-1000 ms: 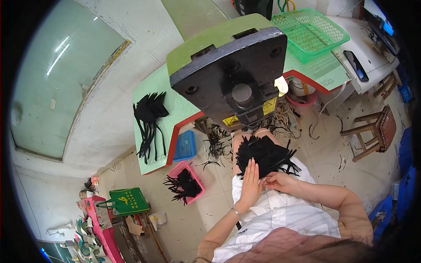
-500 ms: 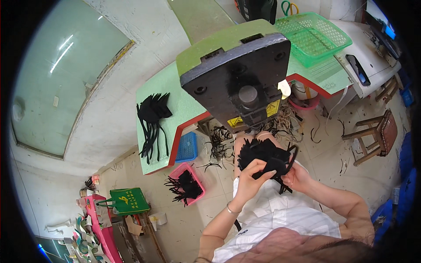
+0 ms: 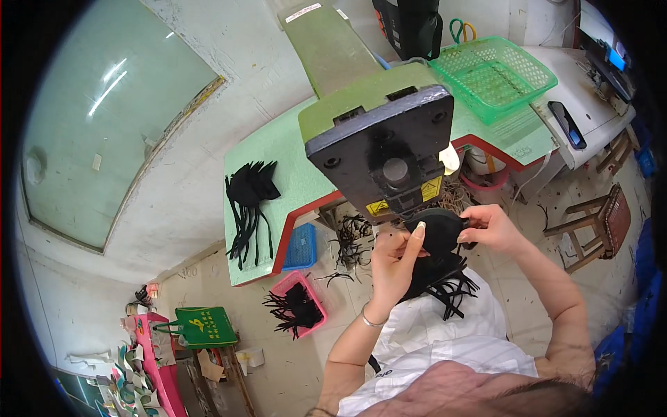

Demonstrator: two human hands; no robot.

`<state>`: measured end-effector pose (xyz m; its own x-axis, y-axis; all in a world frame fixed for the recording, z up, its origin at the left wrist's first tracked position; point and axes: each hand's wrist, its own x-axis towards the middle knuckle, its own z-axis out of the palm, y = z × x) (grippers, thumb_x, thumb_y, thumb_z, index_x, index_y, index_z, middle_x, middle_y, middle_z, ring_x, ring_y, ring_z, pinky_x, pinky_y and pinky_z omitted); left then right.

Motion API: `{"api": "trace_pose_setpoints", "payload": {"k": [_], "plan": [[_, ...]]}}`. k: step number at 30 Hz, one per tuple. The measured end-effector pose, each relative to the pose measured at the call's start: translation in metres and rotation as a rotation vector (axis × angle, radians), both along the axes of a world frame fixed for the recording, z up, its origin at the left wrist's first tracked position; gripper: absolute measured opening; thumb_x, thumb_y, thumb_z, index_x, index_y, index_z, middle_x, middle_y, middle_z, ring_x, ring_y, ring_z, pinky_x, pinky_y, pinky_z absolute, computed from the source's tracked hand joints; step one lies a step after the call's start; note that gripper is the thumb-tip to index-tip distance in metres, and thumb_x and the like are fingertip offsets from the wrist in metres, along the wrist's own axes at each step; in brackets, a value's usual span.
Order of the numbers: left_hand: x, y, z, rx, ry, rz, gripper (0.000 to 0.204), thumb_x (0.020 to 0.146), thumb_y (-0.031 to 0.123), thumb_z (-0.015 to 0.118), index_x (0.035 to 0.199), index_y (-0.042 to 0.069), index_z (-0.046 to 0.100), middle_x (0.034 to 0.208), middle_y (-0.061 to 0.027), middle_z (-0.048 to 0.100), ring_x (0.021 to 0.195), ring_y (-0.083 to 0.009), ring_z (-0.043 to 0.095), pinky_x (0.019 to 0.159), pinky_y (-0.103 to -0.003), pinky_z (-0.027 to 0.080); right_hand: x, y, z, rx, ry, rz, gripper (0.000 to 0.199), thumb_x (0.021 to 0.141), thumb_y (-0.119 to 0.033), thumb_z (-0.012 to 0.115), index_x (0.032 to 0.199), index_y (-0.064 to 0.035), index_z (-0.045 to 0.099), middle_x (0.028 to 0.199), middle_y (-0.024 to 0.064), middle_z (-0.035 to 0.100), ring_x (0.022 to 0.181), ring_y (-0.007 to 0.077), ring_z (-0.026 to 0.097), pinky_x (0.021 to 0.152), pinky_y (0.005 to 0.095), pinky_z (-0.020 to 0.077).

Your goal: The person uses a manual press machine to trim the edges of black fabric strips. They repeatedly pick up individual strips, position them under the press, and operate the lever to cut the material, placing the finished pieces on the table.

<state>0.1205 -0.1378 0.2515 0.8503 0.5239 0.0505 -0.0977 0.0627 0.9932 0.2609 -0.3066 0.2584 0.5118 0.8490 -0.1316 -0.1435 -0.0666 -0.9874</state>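
Between my hands is a rounded black fabric piece, raised to just under the front of the green and black machine head. My left hand grips its left edge, thumb lying on top. At its right edge, my right hand pinches the piece between thumb and fingers. A pile of black pieces with thin strips rests on my lap below, partly covered by the held piece. The machine's working point is hidden behind its head.
Black strapped pieces lie on the green table to the left. More fill a pink basket on the floor, near a blue basket. A green basket and phone are at right, above a wooden stool.
Both hands have moved up from the lap toward the machine, bringing one black piece away from the pile. My right hand has swung farther out to the right. The view has shifted slightly.
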Motion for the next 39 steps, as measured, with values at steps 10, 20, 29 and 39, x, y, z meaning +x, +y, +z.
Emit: {"api": "trace_pose_setpoints", "payload": {"k": [10, 20, 29, 39], "plan": [[-0.008, 0.01, 0.015, -0.148, 0.0, -0.04, 0.025, 0.09, 0.017, 0.061, 0.08, -0.005, 0.065, 0.071, -0.0041, 0.057, 0.064, -0.0107, 0.06, 0.061, -0.022, 0.051, -0.003, 0.003, 0.025, -0.016, -0.118, 0.039, 0.014, 0.081, -0.004, 0.067, 0.093, 0.002, 0.063, 0.08, 0.004, 0.067, 0.071, 0.005, 0.059, 0.066, 0.0203, 0.0472], [-0.033, 0.029, 0.022, -0.109, 0.048, -0.018, 0.018, 0.088, 0.015, 0.063, 0.095, -0.001, 0.064, 0.09, -0.0031, 0.064, 0.079, -0.0086, 0.059, 0.072, -0.022, 0.048, 0.012, 0.055, 0.051, -0.004, -0.262, 0.228, 0.024, 0.081, -0.004, 0.067, 0.101, -0.0002, 0.054, 0.066, -0.0049, 0.046, 0.067, 0.0006, 0.042, 0.058, 0.021, 0.0381], [-0.02, 0.061, 0.034, 0.143, 0.115, -0.12, 0.023, 0.08, 0.01, 0.071, 0.096, -0.004, 0.061, 0.087, -0.0021, 0.063, 0.077, -0.0053, 0.054, 0.07, -0.018, 0.044, 0.039, 0.076, 0.063, -0.195, -0.534, 0.412, 0.036, 0.079, -0.035, 0.071, 0.081, -0.0003, 0.061, 0.07, 0.0002, 0.059, 0.065, 0.0065, 0.05, 0.063, 0.0236, 0.0419], [-0.022, 0.062, 0.027, 0.128, 0.205, -0.088, 0.02, 0.085, 0.009, 0.065, 0.101, -0.002, 0.061, 0.087, -0.0004, 0.062, 0.08, -0.0041, 0.052, 0.07, -0.019, 0.042, 0.038, 0.077, 0.069, -0.268, -0.497, 0.469, 0.036, 0.073, -0.041, 0.074, 0.076, -0.0052, 0.071, 0.063, -0.0036, 0.058, 0.06, 0.0044, 0.047, 0.055, 0.0227, 0.0369]]}}
